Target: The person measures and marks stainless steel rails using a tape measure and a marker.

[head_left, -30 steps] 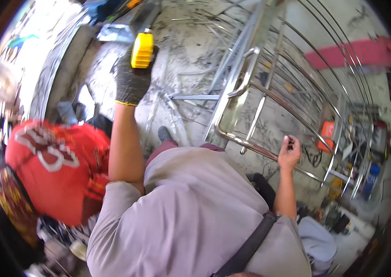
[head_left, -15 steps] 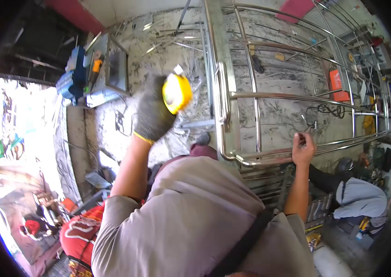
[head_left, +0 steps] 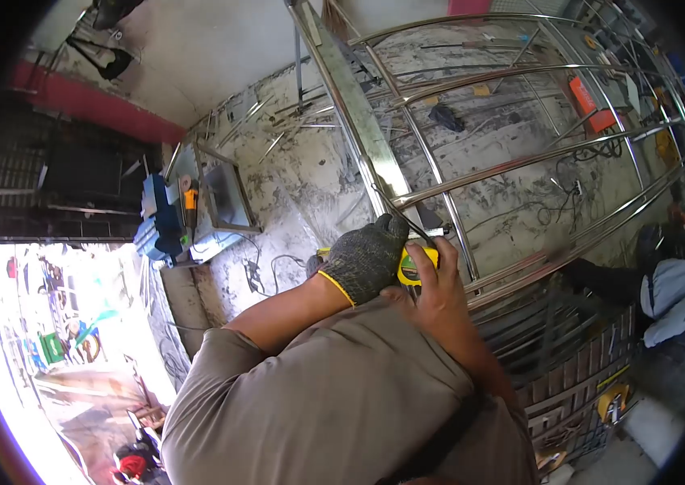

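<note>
A yellow-and-black tape measure (head_left: 417, 267) sits between my two hands, close to my shirt. My right hand (head_left: 442, 293), bare, has its fingers curled over the tape measure's case. My left hand (head_left: 365, 257) wears a dark grey knit glove with a yellow cuff edge. Its fingers are closed right at the near end of a shiny metal-tube frame (head_left: 488, 170), and I cannot tell what is in them. A thin dark curved piece (head_left: 412, 223) runs between the gloved fingertips and my right hand. Beside the tubing lies a long flat metal bar (head_left: 387, 166).
Left of the hands stands a metal-framed stand (head_left: 229, 198) beside a blue machine (head_left: 158, 218) and an orange power tool (head_left: 189, 202). Loose rods (head_left: 272, 145) and cables lie on the stained floor. An orange-red box (head_left: 593, 105) lies behind the frame. Grey cloth (head_left: 682, 299) is at right.
My left hand came down and right to the frame's near end. The tape measure, previously in the gloved hand, is now under my right hand's fingers. The view has turned and shifted.
</note>
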A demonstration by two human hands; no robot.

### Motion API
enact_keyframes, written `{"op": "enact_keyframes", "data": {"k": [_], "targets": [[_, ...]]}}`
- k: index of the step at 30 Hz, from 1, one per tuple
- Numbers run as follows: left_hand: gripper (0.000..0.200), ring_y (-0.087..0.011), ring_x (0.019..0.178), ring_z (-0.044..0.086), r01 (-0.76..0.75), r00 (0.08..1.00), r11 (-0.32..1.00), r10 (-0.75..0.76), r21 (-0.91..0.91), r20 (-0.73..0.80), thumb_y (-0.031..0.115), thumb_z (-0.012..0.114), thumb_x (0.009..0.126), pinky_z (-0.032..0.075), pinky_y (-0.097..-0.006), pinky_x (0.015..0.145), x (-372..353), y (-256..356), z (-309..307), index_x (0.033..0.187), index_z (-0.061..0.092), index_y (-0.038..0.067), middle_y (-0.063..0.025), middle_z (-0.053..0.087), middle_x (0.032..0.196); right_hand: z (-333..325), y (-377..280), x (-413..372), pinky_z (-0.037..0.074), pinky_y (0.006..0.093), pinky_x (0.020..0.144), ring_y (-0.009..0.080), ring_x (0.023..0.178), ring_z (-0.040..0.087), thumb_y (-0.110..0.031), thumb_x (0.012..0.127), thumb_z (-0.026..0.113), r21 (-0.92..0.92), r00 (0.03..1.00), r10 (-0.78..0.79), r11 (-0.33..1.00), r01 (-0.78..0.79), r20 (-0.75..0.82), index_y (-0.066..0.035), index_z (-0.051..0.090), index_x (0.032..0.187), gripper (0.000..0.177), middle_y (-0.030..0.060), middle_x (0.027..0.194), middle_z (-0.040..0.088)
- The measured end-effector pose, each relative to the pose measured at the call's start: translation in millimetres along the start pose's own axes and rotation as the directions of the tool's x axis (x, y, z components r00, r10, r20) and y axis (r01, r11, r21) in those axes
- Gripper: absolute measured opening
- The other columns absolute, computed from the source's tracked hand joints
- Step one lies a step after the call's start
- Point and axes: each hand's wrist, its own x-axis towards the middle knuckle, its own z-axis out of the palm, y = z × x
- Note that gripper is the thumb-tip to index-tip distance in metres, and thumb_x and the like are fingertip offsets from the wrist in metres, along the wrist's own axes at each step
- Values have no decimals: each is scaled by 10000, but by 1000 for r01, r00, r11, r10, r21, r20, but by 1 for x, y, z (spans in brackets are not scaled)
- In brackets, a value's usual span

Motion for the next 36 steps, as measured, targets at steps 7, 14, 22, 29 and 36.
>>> {"op": "enact_keyframes", "data": {"k": [7,14,22,29,36], "targets": [[692,-487,1144,688,-260,962,958,268,-117,60,249,898,820,582,-537,955,21,-51,-19,1361,575,-38,-289,653,1248,11,-20,18,601,515,858,433,1067,689,-377,855,914,-329,996,49,941,-72,-78,-43,652,1368,665,233,1293,626],[459,-438,870,619,-256,923,952,189,-168,-336,305,934,810,502,-523,769,39,-197,-137,903,601,3,-235,605,919,63,-32,51,559,434,729,271,792,692,-312,913,884,-170,729,596,723,-669,-337,-5,721,1139,416,135,949,721],[130,-419,935,675,-487,861,571,441,-661,-253,157,749,1008,553,-486,820,6,-368,-172,1107,744,73,-201,681,1034,193,-134,190,570,327,789,153,839,695,-218,950,876,318,640,752,651,-689,-154,-17,717,1120,308,61,928,738],[226,-272,935,624,-438,855,595,508,-674,-107,45,645,984,530,-391,867,-12,-393,-203,1209,667,43,-132,650,1042,237,-192,292,601,418,894,306,1000,759,-454,810,988,244,779,627,751,-613,27,-35,696,1160,619,150,1056,742],[129,-203,841,623,-523,765,668,642,-529,54,91,773,964,528,-365,771,20,-413,-207,1012,667,35,-61,641,917,246,-196,294,575,437,884,362,1029,722,-439,817,973,284,853,521,821,-496,-18,-58,671,1209,625,152,1116,699]]}}
